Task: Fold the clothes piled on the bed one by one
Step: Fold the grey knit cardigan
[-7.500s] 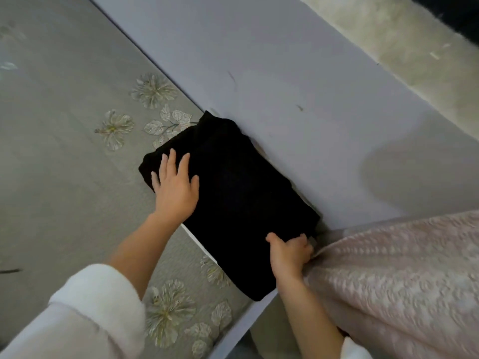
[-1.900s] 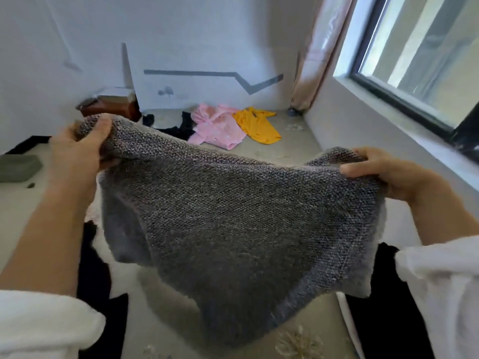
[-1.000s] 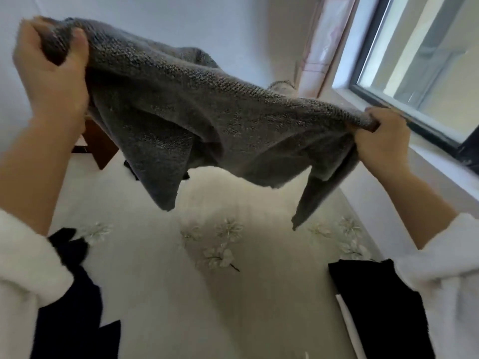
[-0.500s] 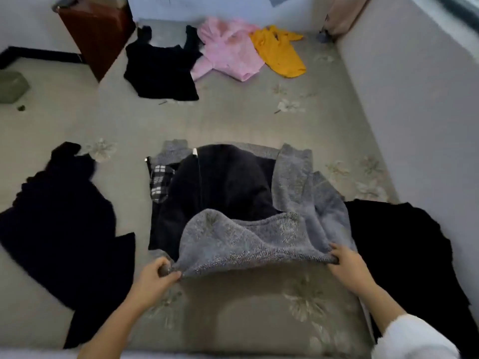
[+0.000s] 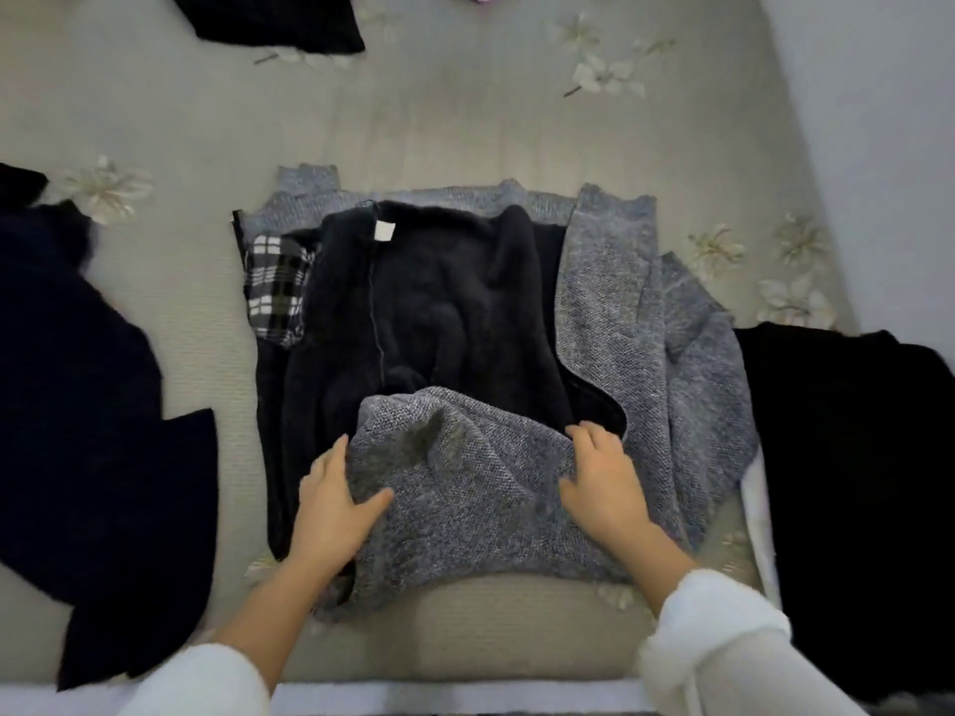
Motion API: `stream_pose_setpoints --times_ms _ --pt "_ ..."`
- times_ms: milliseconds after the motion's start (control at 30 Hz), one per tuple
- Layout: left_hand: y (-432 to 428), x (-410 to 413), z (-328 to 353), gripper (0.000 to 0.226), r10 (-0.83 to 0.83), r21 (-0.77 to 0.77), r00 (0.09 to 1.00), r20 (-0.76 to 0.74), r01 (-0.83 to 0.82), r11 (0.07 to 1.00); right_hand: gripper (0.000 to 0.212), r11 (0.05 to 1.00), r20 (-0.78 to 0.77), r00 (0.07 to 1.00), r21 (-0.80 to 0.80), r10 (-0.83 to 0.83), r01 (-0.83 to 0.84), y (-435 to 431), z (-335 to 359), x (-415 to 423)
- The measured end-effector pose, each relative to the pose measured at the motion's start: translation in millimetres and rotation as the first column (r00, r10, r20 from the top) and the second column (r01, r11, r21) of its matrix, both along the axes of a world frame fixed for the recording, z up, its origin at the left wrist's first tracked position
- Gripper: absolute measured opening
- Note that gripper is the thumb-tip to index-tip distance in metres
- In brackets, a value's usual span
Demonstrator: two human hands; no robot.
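So the grey knit sweater (image 5: 610, 323) was lying spread out in the middle of the frame on the flower-print bed cover (image 5: 465, 121), dark fleecy inside facing up, with its near hem flipped up over the lower middle. Left hand (image 5: 336, 509) and right hand (image 5: 604, 483) were both laid flat on that flipped part, fingers pretty much straight, not gripping anything. A dark garment (image 5: 77, 405) sat at the left edge and a black one (image 5: 852, 457) at the right.
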State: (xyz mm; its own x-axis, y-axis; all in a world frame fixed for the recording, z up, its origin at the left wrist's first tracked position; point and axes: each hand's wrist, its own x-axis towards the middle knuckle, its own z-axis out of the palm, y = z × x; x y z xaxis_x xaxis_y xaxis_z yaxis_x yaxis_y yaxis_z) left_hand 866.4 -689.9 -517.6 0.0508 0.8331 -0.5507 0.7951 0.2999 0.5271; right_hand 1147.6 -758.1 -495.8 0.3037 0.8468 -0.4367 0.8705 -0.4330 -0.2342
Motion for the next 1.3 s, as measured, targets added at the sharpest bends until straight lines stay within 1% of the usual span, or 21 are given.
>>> stream_pose_setpoints --times_ms 100,167,200,233,300,400,500,567,600,633,667,700,733,767,833,933,1000,1067,1167,1233,1300 --pt "15 17 -12 0.076 -0.028 -0.077 0.997 -0.071 0.022 0.997 0.078 0.988 -0.029 0.989 -0.064 0.142 -0.143 22 -23 -15" --pt "19 28 -13 0.02 -0.134 -0.095 0.988 -0.078 0.127 0.987 0.096 0.974 -0.065 0.99 -0.185 0.124 -0.134 28 -38 -21" --pt "17 32 -11 0.009 -0.224 -0.086 0.974 -0.039 0.22 0.972 0.101 0.965 -0.036 0.993 -0.236 0.112 -0.117 27 -44 -21" --pt "14 34 -9 0.017 -0.322 -0.088 0.946 0.037 0.324 0.942 0.102 0.957 0.018 0.994 -0.271 0.109 -0.1 24 -50 -19" --pt "3 34 6 0.02 -0.397 -0.139 0.871 0.29 0.449 0.883 0.077 0.946 0.036 0.995 -0.314 0.098 -0.082 15 -52 -7" --pt "-23 28 26 0.012 -0.354 -0.31 0.64 0.682 0.691 0.653 0.037 0.94 -0.163 0.979 -0.298 0.123 -0.168 -13 -36 18" --pt "-61 26 32 0.008 -0.53 -0.332 0.469 0.706 0.881 0.337 0.035 0.781 -0.18 0.878 -0.404 0.443 -0.476 -60 -19 38" --pt "-82 24 22 0.025 -0.629 -0.403 0.424 0.651 0.896 0.186 0.036 0.746 -0.23 0.845 -0.397 0.483 -0.534 -88 -15 43" --pt "-88 23 14 0.032 -0.639 -0.416 0.465 0.613 0.877 0.239 0.036 0.812 -0.238 0.877 -0.335 0.418 -0.478 -94 -13 42" --pt "-88 22 7 0.035 -0.621 -0.392 0.557 0.552 0.83 0.396 0.037 0.902 -0.21 0.925 -0.237 0.316 -0.362 -95 -13 41" --pt "-85 21 0 0.034 -0.557 -0.313 0.691 0.46 0.714 0.627 0.038 0.974 -0.155 0.972 -0.112 0.176 -0.195 -91 -15 39" --pt "-79 18 -4 0.032 -0.404 -0.194 0.844 0.353 0.489 0.85 0.038 1.0 -0.106 0.994 0.005 -0.003 0.003 -84 -18 38" --pt "-70 13 -9 0.031 -0.177 -0.032 0.951 0.254 0.191 0.981 0.04 0.976 -0.096 0.976 0.077 -0.194 0.202 -75 -21 36" --pt "-60 6 -14 0.03 0.06 0.143 0.984 0.168 -0.084 0.986 0.048 0.925 -0.128 0.924 0.079 -0.361 0.372 -65 -24 33" --pt "-41 -11 -22 0.031 0.463 0.326 0.884 0.068 -0.458 0.827 0.069 0.835 -0.214 0.813 -0.031 -0.542 0.549 -47 -33 23" --pt "-23 -38 -46 0.057 0.776 0.068 0.63 -0.029 -0.774 0.63 0.085 0.796 -0.183 0.776 -0.091 -0.604 0.598 -30 -53 10" --pt "-17 -51 -57 0.072 0.804 -0.194 0.595 0.011 -0.787 0.585 0.085 0.75 -0.05 0.75 -0.1 -0.66 0.654 -22 -62 7" --pt "-14 -59 -60 0.076 0.765 -0.264 0.642 0.052 -0.73 0.63 0.083 0.686 0.078 0.699 -0.139 -0.711 0.714 -17 -68 9" --pt "-8 -59 -51 0.053 0.744 -0.378 0.644 0.175 -0.654 0.655 0.075 0.646 0.058 0.661 -0.166 -0.748 0.745 -15 -73 14" --pt "-6 -55 -42 0.046 0.727 -0.362 0.664 0.173 -0.644 0.674 0.069 0.652 0.003 0.662 -0.173 -0.749 0.738 -14 -71 17" --pt "-4 -50 -29 0.041 0.729 -0.207 0.668 0.147 -0.7 0.683 0.057 0.669 -0.02 0.675 -0.155 -0.738 0.727 -11 -62 20"
